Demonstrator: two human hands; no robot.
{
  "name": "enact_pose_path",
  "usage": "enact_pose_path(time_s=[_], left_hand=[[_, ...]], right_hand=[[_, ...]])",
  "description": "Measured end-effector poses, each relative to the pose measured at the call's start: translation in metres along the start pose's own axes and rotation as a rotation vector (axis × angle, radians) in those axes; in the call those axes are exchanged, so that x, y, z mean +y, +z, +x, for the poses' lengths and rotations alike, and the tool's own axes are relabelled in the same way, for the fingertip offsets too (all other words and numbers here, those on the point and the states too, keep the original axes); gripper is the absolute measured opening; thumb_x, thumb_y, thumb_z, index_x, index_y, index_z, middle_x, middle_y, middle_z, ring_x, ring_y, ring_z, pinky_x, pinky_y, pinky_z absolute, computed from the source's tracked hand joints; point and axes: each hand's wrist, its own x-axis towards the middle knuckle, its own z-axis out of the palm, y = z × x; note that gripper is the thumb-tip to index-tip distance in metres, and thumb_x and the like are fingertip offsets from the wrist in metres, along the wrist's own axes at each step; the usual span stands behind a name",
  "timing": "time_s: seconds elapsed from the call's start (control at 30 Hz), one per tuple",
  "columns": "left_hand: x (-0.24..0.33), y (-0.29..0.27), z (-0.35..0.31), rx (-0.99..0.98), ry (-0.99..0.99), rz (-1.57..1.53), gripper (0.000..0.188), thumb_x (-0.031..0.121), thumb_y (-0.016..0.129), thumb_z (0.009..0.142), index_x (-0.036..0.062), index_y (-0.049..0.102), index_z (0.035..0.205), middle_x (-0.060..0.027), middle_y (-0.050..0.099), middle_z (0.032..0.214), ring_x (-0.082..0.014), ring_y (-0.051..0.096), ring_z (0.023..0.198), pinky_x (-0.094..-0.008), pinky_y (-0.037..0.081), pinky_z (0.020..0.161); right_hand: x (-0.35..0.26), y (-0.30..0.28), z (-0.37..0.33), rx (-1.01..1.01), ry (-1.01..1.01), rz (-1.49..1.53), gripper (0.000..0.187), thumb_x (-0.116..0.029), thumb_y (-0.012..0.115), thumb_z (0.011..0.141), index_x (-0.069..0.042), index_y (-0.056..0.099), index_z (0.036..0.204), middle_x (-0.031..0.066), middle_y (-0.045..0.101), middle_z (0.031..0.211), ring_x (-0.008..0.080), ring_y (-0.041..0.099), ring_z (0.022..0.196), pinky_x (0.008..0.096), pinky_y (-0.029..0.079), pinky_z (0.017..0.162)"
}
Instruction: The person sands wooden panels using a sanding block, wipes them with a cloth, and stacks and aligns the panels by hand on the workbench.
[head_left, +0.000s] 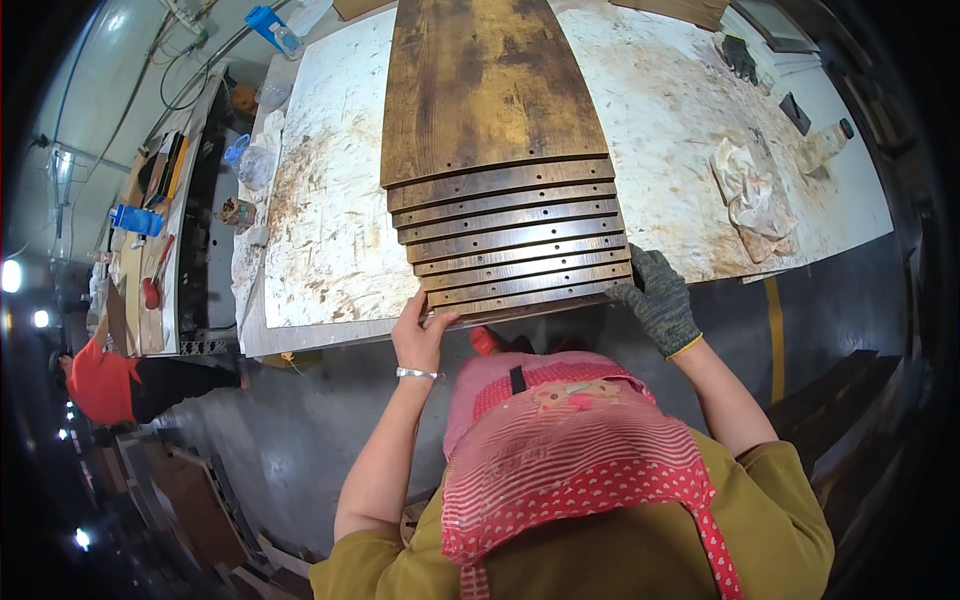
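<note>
A stack of brown wood-grain boards [490,90] lies on the white work table, fanned so that several drilled front edges step down toward me. My bare left hand [418,335] grips the left corner of the lowest board [520,306], thumb on top and fingers at its side. A white band circles that wrist. At the right corner of the same board, my right hand [660,302], in a dark knitted glove, has its fingers closed around the edge. The undersides of both grips are hidden.
The stained white table [325,200] holds a crumpled cloth [750,195], a bottle [825,145] and a dark glove [738,58] on the right. Clear plastic bottles [255,165] stand along its left edge. Beyond is a side bench [150,260] and a person in red [100,385].
</note>
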Motion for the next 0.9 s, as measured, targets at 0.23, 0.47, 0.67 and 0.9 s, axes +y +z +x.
enact_pose_path(time_s=[0.23, 0.47, 0.67, 0.9], left_hand=[[0.006, 0.01, 0.001, 0.182, -0.059, 0.06, 0.053, 0.002, 0.075, 0.071, -0.0104, 0.054, 0.118, -0.013, 0.065, 0.093, -0.0121, 0.06, 0.081, -0.0247, 0.05, 0.073], [0.001, 0.014, 0.012, 0.255, 0.0, 0.173, 0.049, 0.006, 0.077, 0.069, -0.0065, 0.059, 0.113, -0.008, 0.065, 0.081, -0.0095, 0.057, 0.071, -0.0239, 0.049, 0.067], [0.003, 0.009, 0.018, 0.194, 0.073, 0.259, 0.047, 0.012, 0.078, 0.068, -0.0055, 0.06, 0.108, -0.0132, 0.065, 0.081, -0.0189, 0.064, 0.071, -0.0283, 0.05, 0.07], [-0.019, -0.014, 0.013, -0.048, 0.228, 0.217, 0.055, 0.006, 0.075, 0.072, -0.0042, 0.051, 0.12, -0.0124, 0.059, 0.101, -0.0192, 0.06, 0.085, -0.0309, 0.052, 0.071]], right_hand=[[-0.002, 0.0, 0.006, 0.0, 0.013, 0.059, 0.063, -0.038, 0.068, 0.076, -0.001, 0.051, 0.125, 0.0228, 0.057, 0.108, 0.0375, 0.055, 0.1, 0.0427, 0.044, 0.086], [0.001, 0.01, 0.015, 0.068, 0.079, 0.052, 0.063, -0.039, 0.07, 0.073, -0.004, 0.054, 0.123, 0.0237, 0.058, 0.103, 0.0377, 0.056, 0.096, 0.0439, 0.045, 0.083], [-0.009, -0.004, 0.016, 0.002, 0.118, 0.133, 0.06, -0.037, 0.069, 0.075, -0.003, 0.054, 0.122, 0.0235, 0.059, 0.109, 0.0367, 0.056, 0.101, 0.041, 0.045, 0.088], [0.016, -0.003, -0.004, 0.054, -0.02, 0.407, 0.052, -0.019, 0.071, 0.076, -0.001, 0.054, 0.121, 0.0175, 0.06, 0.103, 0.0275, 0.06, 0.092, 0.0327, 0.047, 0.085]])
